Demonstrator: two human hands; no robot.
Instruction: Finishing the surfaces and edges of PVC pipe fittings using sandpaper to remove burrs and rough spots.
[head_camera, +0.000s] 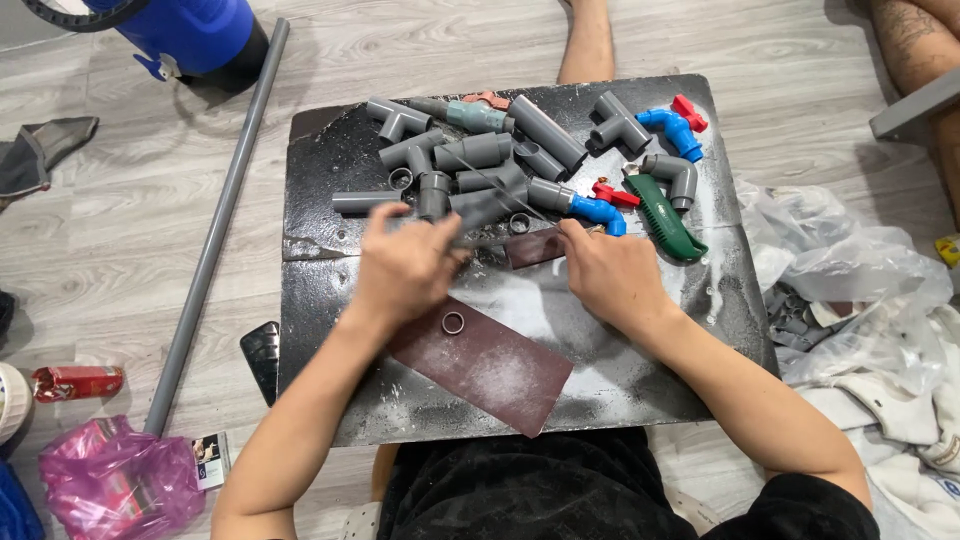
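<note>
Lying on floor: black dust-streaked flat board (320, 300) carrying heap of grey plastic pipe fittings (470, 160), blue ball valves with red handles (672, 128), green-handled brush (665, 218). Left hand (405, 265) curled, blurred, gripping thin grey piece; exact item unclear. Right hand (610, 272) pressing small maroon sandpaper strip (535, 247) flat, fingers bent. Large maroon sandpaper sheet (490, 365) with small ring (453, 322) near wrists. Long grey pipe (215, 230) beside board.

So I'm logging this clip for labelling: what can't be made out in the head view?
- Left hand: motion-blurred; its grip and anything held are unclear.
- Right hand: fingertips hidden over the small dark sandpaper piece.
- Blue container: cut off by the top edge.
- Plastic bags: contents too crumpled to identify.
</note>
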